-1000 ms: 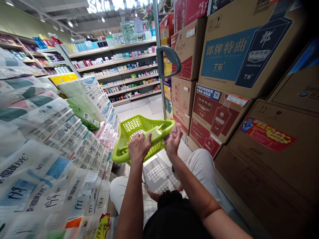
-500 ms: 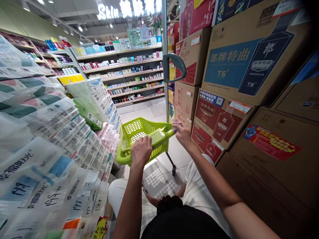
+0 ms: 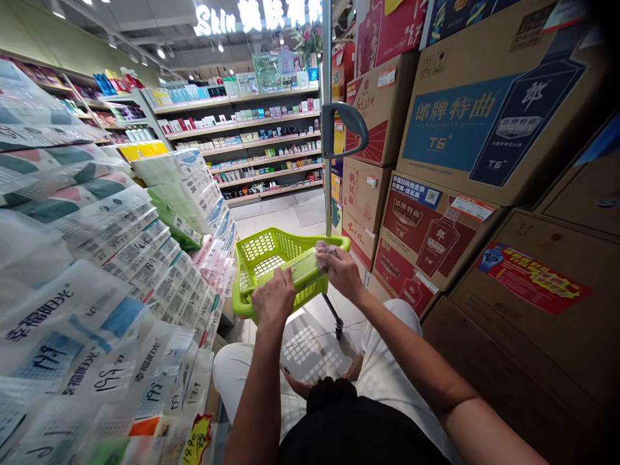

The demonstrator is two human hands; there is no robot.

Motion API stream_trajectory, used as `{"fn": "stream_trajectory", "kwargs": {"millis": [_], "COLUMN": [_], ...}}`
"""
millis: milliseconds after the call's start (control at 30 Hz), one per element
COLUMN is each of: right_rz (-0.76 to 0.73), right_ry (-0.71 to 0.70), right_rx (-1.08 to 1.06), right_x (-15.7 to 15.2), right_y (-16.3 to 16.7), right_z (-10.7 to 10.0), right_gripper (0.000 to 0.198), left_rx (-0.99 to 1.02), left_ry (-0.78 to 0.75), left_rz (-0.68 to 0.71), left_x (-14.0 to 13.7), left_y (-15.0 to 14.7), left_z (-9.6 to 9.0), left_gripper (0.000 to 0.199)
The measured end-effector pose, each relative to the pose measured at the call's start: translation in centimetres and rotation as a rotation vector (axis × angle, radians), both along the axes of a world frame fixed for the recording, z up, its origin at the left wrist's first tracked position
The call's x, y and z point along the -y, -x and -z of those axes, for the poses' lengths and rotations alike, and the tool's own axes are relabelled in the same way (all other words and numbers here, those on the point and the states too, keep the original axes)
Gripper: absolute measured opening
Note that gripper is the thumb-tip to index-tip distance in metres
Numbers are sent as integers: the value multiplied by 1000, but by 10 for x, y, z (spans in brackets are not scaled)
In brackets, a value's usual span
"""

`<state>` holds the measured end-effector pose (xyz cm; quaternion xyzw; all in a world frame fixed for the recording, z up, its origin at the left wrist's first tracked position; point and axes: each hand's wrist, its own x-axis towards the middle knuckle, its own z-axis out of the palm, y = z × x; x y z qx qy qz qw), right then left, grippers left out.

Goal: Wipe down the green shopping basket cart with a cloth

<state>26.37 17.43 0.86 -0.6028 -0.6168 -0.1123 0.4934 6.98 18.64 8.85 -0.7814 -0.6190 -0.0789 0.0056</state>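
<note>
Two bare hands are working at a lime-green plastic basket, which is standing just ahead of white-trousered knees, its near rim slanting from lower left to upper right. The left hand is curling around that rim; the right hand is pinching a pale, crumpled wad against it. Round-holed mesh is forming the walls. Pale floor tiles are stretching between film-wrapped packs and cardboard cartons toward stocked shelves.

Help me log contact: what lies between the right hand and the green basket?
In the head view, a crumpled pale cloth or tissue lies between the right hand and basket.
</note>
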Motion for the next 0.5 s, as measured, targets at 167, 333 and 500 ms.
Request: {"fn": "stream_trajectory", "kwargs": {"millis": [167, 333, 500], "right_rz": [115, -110, 46], "right_ry": [-48, -142, -25], "right_rx": [-75, 52, -138], "right_x": [5, 13, -8], "right_y": [17, 56, 11], "right_z": [8, 8, -4], "right_gripper": [44, 46, 46], "left_rx": [-25, -9, -3], "left_ry": [71, -11, -44], "left_rz": [-86, -64, -17], "left_x": [-3, 1, 2], "left_y": [16, 7, -2], "left_z": [-3, 4, 9], "left_gripper": [70, 72, 70]}}
